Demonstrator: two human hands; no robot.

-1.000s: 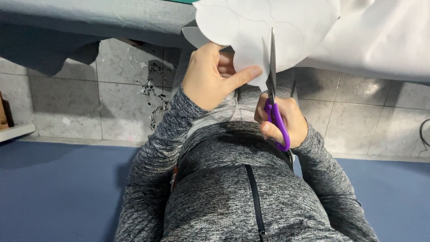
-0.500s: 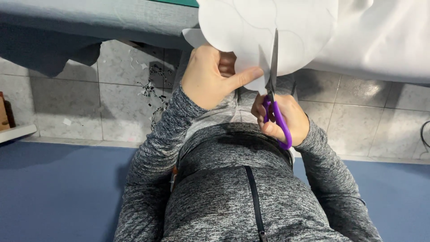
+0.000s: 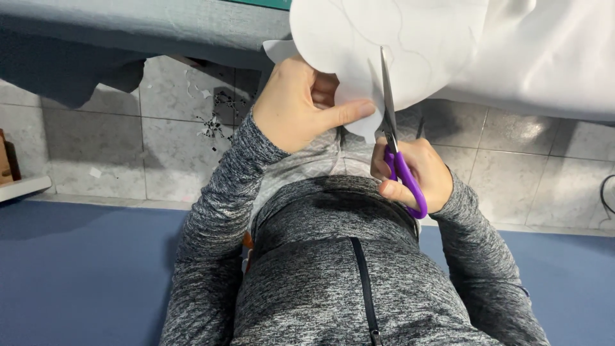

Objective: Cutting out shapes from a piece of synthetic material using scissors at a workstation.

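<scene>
Your right hand [image 3: 413, 176] is closed on the purple handles of the scissors [image 3: 396, 147], fingers through the loops. The scissors' long axis runs almost straight away from your body, handles near your chest and the blades pointing up and away toward the counter edge [image 3: 192, 38], tilted a little to the left at the tip. The blades lie against the white paper sheet [image 3: 384, 38], with the tip well inside its lower edge; you cannot tell how far apart the blades stand.

Your left hand [image 3: 301, 109] is closed on the lower left edge of the paper sheet, thumb stretched out to the right along its underside, just beside the blades. The sheet is held in the air in front of the counter edge, faint curved lines drawn on it. White cloth [image 3: 551, 57] hangs off the counter to the right. Small scraps [image 3: 214, 118] lie on the tiled floor [image 3: 96, 141] below.
</scene>
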